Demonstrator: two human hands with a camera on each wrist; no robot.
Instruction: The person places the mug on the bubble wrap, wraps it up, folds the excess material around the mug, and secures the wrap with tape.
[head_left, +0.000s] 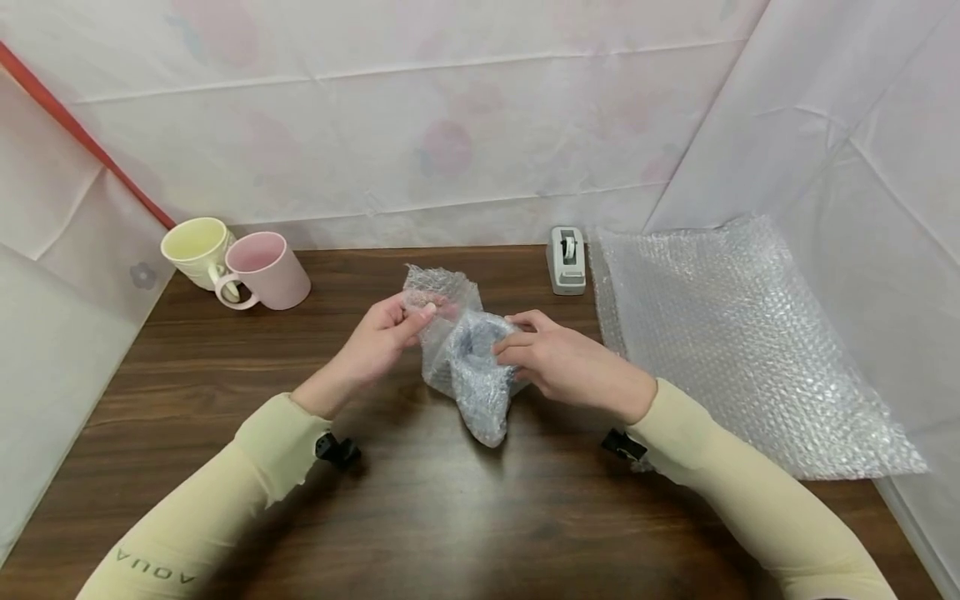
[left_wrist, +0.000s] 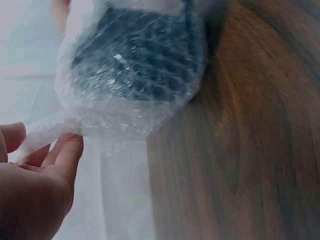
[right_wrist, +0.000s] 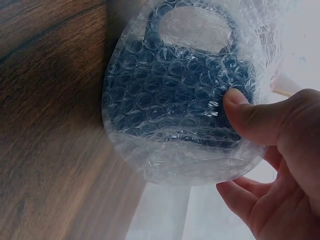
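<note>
A blue mug [right_wrist: 175, 95] stands on the table inside a layer of bubble wrap [head_left: 486, 408]; its looped handle shows through the wrap in the right wrist view. My right hand [head_left: 551, 358] grips the wrapped mug at the rim, thumb pressed against the side and fingers over the top. On the mug's left, my left hand [head_left: 386, 333] pinches a loose flap of the wrap between thumb and fingers, holding it out from the mug. Part of those fingers shows through the clear film.
A yellow mug [head_left: 191, 246] and a pink mug [head_left: 277, 275] stand together at the back left. A tape dispenser [head_left: 567, 262] sits at the back. Bubble wrap sheets [head_left: 735, 350] lie at right, overhanging the table [head_left: 360, 508]. Hanging cloth [head_left: 480, 125] borders the back and sides.
</note>
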